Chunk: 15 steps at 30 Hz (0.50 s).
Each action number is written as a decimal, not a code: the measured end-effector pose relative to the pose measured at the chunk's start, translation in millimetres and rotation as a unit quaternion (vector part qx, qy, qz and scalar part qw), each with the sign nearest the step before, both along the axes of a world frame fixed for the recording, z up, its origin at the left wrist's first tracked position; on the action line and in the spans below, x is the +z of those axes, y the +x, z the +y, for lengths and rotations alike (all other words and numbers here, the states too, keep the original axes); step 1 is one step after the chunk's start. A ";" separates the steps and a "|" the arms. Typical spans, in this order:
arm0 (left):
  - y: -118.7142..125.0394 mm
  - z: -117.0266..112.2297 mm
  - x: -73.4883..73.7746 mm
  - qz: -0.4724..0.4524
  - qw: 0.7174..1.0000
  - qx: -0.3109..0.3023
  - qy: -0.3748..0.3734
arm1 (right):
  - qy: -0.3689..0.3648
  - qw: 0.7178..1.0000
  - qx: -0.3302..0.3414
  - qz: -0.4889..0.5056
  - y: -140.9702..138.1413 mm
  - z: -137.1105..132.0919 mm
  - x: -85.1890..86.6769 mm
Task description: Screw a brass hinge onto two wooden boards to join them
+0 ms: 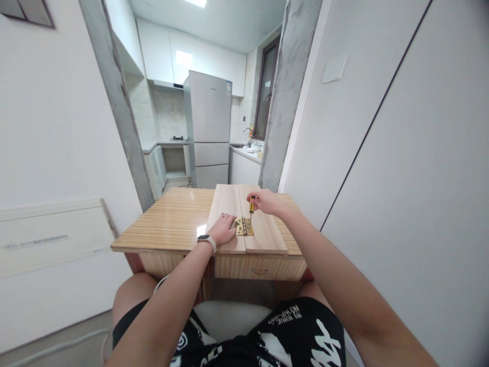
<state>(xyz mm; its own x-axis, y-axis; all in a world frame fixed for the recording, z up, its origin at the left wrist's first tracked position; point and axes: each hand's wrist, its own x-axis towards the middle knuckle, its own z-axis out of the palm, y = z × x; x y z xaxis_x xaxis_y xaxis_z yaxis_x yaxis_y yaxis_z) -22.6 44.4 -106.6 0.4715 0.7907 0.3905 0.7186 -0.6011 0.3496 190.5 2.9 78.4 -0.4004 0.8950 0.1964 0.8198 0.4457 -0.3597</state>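
Two pale wooden boards lie side by side on the desk, a left board [225, 204] and a right board [271, 234]. A brass hinge [244, 226] spans the seam between them near their front ends. My right hand [263, 201] is closed around the yellow and black handle of a screwdriver [251, 208]. The screwdriver stands nearly upright, its shaft pointing down at the hinge's right leaf. Resting flat on the left board, my left hand [224, 229] has its fingers stretched out, fingertips at the hinge's left edge.
The striped wooden desk [168, 219] has a drawer [260, 270] at its front. Beyond it stand a grey refrigerator [212, 112] and a kitchen counter with a sink [237, 146]. A white panel [57, 244] leans against the left wall, and a white wall [401, 193] is close on the right.
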 end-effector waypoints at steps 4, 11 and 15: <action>0.0 0.4 -0.1 -0.004 1.000 0.001 -0.001 | 0.030 0.999 -0.004 -0.027 0.2 1.2 1.4; 0.7 -0.5 1.5 -0.004 1.000 0.000 -0.003 | 0.098 0.993 -0.009 -0.060 2.9 11.3 -7.6; 0.5 -1.2 1.3 -0.006 1.000 -0.001 0.002 | 0.139 0.987 -0.040 -0.064 2.0 13.5 -18.6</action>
<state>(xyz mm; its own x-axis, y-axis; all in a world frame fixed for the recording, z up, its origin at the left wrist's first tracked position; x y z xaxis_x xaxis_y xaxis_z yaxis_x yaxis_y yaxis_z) -22.1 43.2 -105.2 0.4682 0.7886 0.3986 0.7131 -0.6036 0.3566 192.5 16.3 59.8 -0.3681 0.8435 0.3912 0.8873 0.4444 -0.1233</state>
